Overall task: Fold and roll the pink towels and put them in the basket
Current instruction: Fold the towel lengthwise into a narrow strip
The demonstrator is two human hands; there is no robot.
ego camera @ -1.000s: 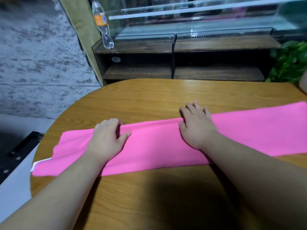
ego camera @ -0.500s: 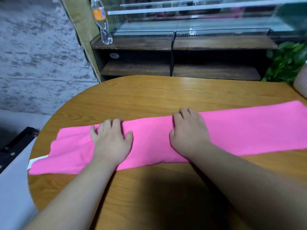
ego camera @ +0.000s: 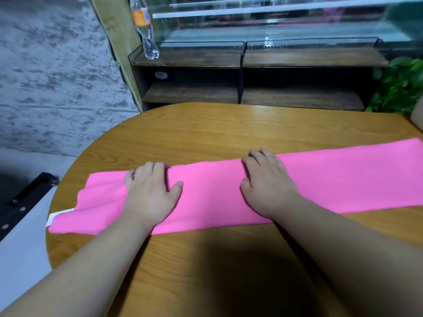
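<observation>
A pink towel (ego camera: 343, 179), folded into a long band, lies across the round wooden table (ego camera: 206, 129) from the left edge to the right edge of the view. My left hand (ego camera: 150, 193) presses flat on its left part, fingers together and reaching the far edge. My right hand (ego camera: 266, 181) lies palm down near the middle, fingertips at the towel's far edge. A white label (ego camera: 58, 216) sticks out at the towel's near left corner. No basket shows, unless the pale object (ego camera: 417, 117) at the right edge is part of one.
Behind the table stands a dark wooden shelf unit (ego camera: 251, 58) with glass panels; a plastic bottle (ego camera: 146, 28) stands on its left end. Green plant leaves (ego camera: 400, 83) sit at the far right. A grey wall fills the left, with a black frame (ego camera: 27, 197) low down.
Both hands slid a little leftward along the towel and pressed flatter; the left hand's fingers now lie closer together over the far edge. The towel stays in place.
</observation>
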